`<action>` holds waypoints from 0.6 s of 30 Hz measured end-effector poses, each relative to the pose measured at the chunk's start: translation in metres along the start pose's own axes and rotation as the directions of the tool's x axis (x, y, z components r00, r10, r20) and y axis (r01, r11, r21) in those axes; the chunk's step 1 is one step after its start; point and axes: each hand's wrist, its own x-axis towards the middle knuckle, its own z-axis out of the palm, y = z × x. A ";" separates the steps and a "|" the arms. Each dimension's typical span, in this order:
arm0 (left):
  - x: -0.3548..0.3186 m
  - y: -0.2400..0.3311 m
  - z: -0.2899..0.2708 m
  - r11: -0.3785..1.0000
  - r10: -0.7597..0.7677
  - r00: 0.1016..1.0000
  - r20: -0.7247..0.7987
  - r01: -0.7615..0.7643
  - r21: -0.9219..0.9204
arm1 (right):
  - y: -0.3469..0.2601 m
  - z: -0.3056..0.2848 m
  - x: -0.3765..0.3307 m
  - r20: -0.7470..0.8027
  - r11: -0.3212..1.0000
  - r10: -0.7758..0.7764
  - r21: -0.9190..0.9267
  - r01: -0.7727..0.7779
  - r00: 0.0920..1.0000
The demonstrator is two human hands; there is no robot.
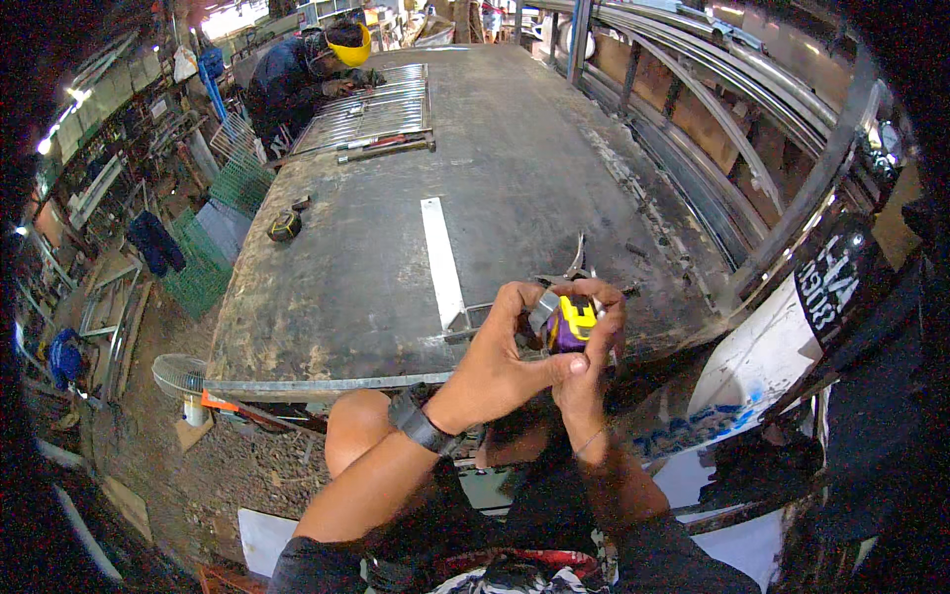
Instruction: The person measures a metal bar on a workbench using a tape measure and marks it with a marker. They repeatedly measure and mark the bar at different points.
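Observation:
In front of me, near the close edge of the table, both hands are around a yellow and purple tape measure (571, 325). My right hand (596, 361) grips its right side, the thumb along the near face. My left hand (500, 358) is closed at its left side, with a silvery part (542, 311) showing by the fingertips; whether this belongs to the tape measure I cannot tell. Just beyond my left hand a metal try square (440, 259) lies on the dark table (336, 267). Locking pliers (576, 259) lie behind the tape measure, partly hidden by my fingers.
A second tape measure (284, 227) sits near the table's left edge. At the far left a person in a yellow helmet (349, 46) bends over a metal grille (371, 107). Long metal bars (727, 79) fill a rack at right. A fan (180, 375) stands left.

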 end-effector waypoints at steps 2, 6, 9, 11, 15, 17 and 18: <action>0.000 -0.001 0.000 0.988 0.153 0.986 -0.070 -0.152 0.015 | 0.003 0.014 0.002 -0.074 0.983 0.070 0.176 -0.056 0.995; -0.005 -0.002 -0.008 0.994 0.103 0.991 -0.083 -0.100 0.034 | 0.003 0.017 -0.001 0.030 0.972 0.196 0.123 -0.198 0.980; -0.003 -0.002 -0.011 0.996 0.088 0.986 -0.142 -0.083 0.042 | 0.002 0.019 0.000 0.067 0.932 0.294 0.202 -0.302 0.953; -0.002 0.002 -0.013 0.995 -0.044 0.975 -0.218 0.062 0.078 | 0.000 0.017 0.004 0.061 0.801 0.442 0.422 -0.424 0.895; -0.001 0.009 -0.022 0.863 -0.109 0.989 -0.102 0.043 -0.503 | -0.010 0.007 0.001 0.278 0.515 0.641 0.536 -0.669 0.716; 0.000 0.012 -0.023 0.895 -0.104 0.994 -0.040 0.075 -0.440 | -0.013 0.005 -0.005 0.461 0.308 0.603 0.619 -0.723 0.651; -0.001 0.012 -0.023 0.908 -0.106 0.994 -0.007 0.094 -0.408 | -0.016 0.003 -0.006 0.488 0.252 0.599 0.638 -0.728 0.635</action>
